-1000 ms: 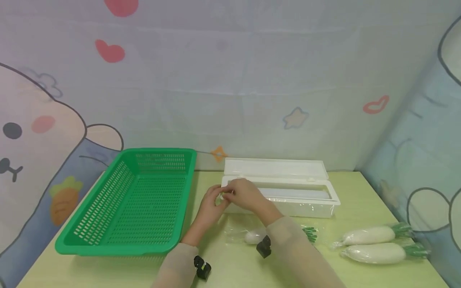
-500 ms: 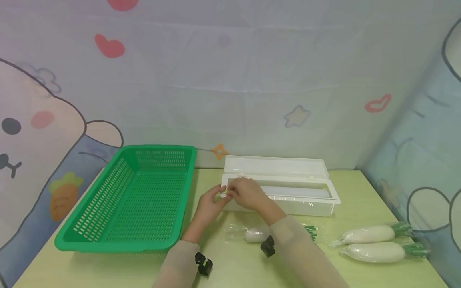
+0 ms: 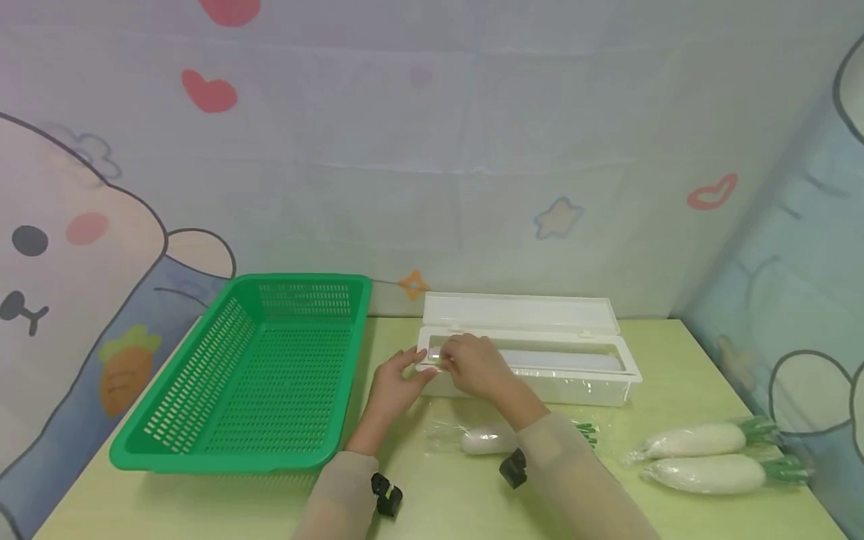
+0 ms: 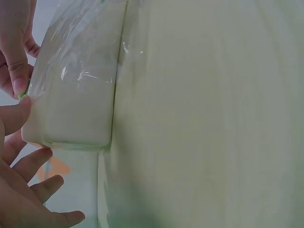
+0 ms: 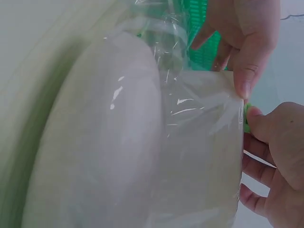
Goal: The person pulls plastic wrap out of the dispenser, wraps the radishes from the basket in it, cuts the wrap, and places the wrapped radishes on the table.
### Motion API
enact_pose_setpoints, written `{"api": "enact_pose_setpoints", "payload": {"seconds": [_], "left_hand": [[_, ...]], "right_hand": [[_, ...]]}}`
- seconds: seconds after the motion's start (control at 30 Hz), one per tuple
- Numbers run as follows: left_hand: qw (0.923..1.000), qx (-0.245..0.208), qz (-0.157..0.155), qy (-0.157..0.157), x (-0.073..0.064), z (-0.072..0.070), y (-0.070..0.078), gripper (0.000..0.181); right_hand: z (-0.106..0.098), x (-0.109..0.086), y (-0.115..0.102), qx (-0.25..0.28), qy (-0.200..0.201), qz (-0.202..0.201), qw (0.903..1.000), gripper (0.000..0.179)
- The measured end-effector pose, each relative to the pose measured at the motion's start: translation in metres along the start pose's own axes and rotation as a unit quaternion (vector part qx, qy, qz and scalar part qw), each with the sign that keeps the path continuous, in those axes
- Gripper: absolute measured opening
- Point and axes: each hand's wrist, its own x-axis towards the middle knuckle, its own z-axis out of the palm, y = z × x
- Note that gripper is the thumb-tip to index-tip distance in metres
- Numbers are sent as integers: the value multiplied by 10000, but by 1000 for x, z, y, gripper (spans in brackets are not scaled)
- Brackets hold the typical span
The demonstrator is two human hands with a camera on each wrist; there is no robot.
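Note:
A long white cling film dispenser (image 3: 574, 390) stands on the table with its lid (image 3: 520, 311) raised and a roll (image 3: 567, 361) inside. At its left front corner, my left hand (image 3: 391, 388) grips the box, thumb on the front edge and other fingers spread by the end. Just right of that thumb, my right hand (image 3: 475, 366) pinches a small green piece (image 5: 246, 117), probably the slide cutter, on the front edge; fingers mostly cover it. Clear film hangs down the box's front. Before the box lies a white radish (image 3: 487, 440) on film, partly hidden by my right sleeve.
A green plastic basket (image 3: 361, 337) occupies the left of the table (image 3: 432, 502). Two film-wrapped white radishes, an upper one (image 3: 698, 440) and a lower one (image 3: 709, 475), lie at the right. A printed cloth (image 3: 472, 150) hangs behind.
My right hand has slid a little to the right along the dispenser's front edge, away from the left hand. The left hand stays at the corner.

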Motion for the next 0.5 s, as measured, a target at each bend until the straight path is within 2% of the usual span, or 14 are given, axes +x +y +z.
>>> {"api": "enact_pose_setpoints", "payload": {"seconds": [0.2,0.5], "left_hand": [[10000,31,1,7,1,0,0,39],[9997,68,-175,128,3,-12,-3,39]], "right_hand": [[-8,-19,20,-298,142,117,9994,8],[-27,-78,89,-808,922,-18,9925,7]]}}
